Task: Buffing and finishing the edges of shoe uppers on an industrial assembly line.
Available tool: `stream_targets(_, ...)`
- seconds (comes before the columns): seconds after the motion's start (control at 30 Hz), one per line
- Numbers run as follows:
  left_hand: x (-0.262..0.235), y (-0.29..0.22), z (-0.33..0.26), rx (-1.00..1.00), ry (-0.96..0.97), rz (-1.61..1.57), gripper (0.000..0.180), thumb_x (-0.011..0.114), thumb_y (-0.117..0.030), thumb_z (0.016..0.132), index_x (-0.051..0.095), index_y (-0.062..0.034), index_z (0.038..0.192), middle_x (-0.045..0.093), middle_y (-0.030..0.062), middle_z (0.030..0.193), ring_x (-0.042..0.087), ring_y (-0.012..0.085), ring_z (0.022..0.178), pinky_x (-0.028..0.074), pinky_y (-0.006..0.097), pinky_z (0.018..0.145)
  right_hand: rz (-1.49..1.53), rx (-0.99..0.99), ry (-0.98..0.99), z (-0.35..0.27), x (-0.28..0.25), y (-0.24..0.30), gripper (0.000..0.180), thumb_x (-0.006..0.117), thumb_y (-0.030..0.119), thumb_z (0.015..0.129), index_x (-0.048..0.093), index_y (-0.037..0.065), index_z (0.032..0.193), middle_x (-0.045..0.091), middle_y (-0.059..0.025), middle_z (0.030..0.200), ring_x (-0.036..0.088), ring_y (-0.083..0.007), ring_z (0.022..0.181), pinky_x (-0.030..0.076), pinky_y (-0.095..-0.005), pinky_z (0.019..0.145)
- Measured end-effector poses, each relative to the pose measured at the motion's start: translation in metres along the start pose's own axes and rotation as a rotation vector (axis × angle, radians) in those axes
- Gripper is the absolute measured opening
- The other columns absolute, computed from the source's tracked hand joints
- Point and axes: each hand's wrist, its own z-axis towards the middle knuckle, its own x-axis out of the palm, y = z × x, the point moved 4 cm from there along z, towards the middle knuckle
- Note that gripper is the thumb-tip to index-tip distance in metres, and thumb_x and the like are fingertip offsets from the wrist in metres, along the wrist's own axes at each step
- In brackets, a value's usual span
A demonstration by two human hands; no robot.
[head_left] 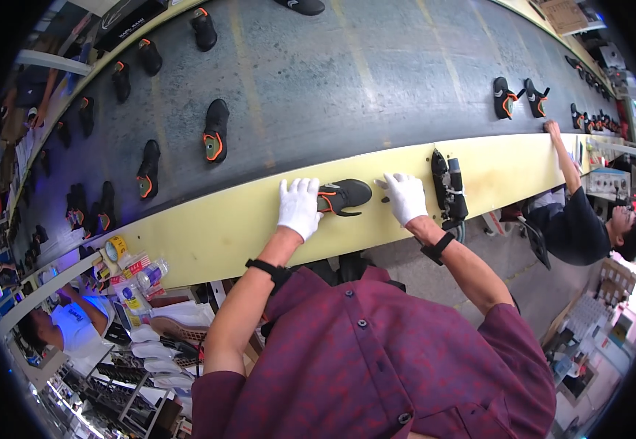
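A black shoe [352,194] with an orange-edged collar lies on the pale yellow ledge in front of me, toe to the right. My left hand [300,208], in a white glove, grips its heel end, thumb at the collar. The heel itself is hidden under the glove. A loose dark strap sticks out on the shoe's near side. My right hand [406,199], also white-gloved, is just beyond the toe, apart from the shoe, with its fingers spread. A small dark spot shows by its fingertips; I cannot make out what it is.
Past the ledge [245,228] runs a grey conveyor belt [296,88] carrying several black-and-orange shoes. A black tool or fixture [448,189] stands right of my right hand. Yellow tape [116,249] and plastic bottles are at the ledge's left end. A co-worker [581,219] reaches to the belt at right.
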Motion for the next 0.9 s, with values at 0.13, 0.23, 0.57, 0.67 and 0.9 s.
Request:
stream_targets(0.13,0.006,-0.016,-0.038,-0.247,-0.203,-0.216,0.043,0.081,-0.034,0.091,0.070,-0.0037,0.119,0.072,0.0172,0.114,0.069,0.0392,0.110,0.052,0.047,0.100,0.327,-0.164,0.203,0.028,-0.016,0.047,0.045,0.062,0.001,0.091,0.065,0.012,0.134,0.066,-0.0166,0.091,0.068,-0.0403,0.085,0.054,-0.0499,0.075)
stream_targets(0.23,0.099,-0.010,-0.054,-0.612,0.311,-0.903,0.057,0.070,-0.057,0.100,0.076,-0.0007,0.104,0.078,0.0167,0.105,0.074,0.0350,0.095,0.057,0.042,0.086,0.330,-0.569,0.391,0.054,-0.005,0.087,0.051,0.063,0.002,0.090,0.065,0.019,0.138,0.068,-0.0170,0.099,0.070,-0.0405,0.085,0.056,-0.0502,0.076)
stream_targets(0.57,0.115,-0.024,-0.025,-0.236,0.250,-0.319,0.028,0.068,-0.034,0.094,0.080,-0.0093,0.101,0.079,0.0177,0.099,0.076,0.0367,0.094,0.057,0.051,0.084,0.273,-0.630,0.878,0.097,0.024,0.097,0.009,0.064,0.021,0.100,0.065,0.016,0.107,0.072,-0.0136,0.087,0.076,-0.0366,0.078,0.060,-0.0498,0.069)
stream_targets(0.67,0.101,-0.029,-0.025,-0.154,0.180,-0.179,0.018,0.067,-0.025,0.094,0.080,-0.0121,0.097,0.079,0.0140,0.093,0.076,0.0364,0.090,0.058,0.050,0.082,0.363,-0.347,0.971,0.095,0.011,0.100,0.013,0.062,0.016,0.099,0.064,0.012,0.110,0.076,-0.0124,0.091,0.075,-0.0339,0.068,0.062,-0.0435,0.059)
stream_targets(0.9,0.112,-0.027,-0.022,-0.097,0.221,-0.074,0.025,0.065,-0.022,0.096,0.078,-0.0075,0.110,0.079,0.0163,0.111,0.076,0.0330,0.104,0.059,0.048,0.089,0.190,-0.745,0.445,0.044,0.047,0.117,0.008,0.067,0.012,0.091,0.061,0.008,0.094,0.067,-0.0105,0.076,0.074,-0.0328,0.070,0.058,-0.0464,0.062)
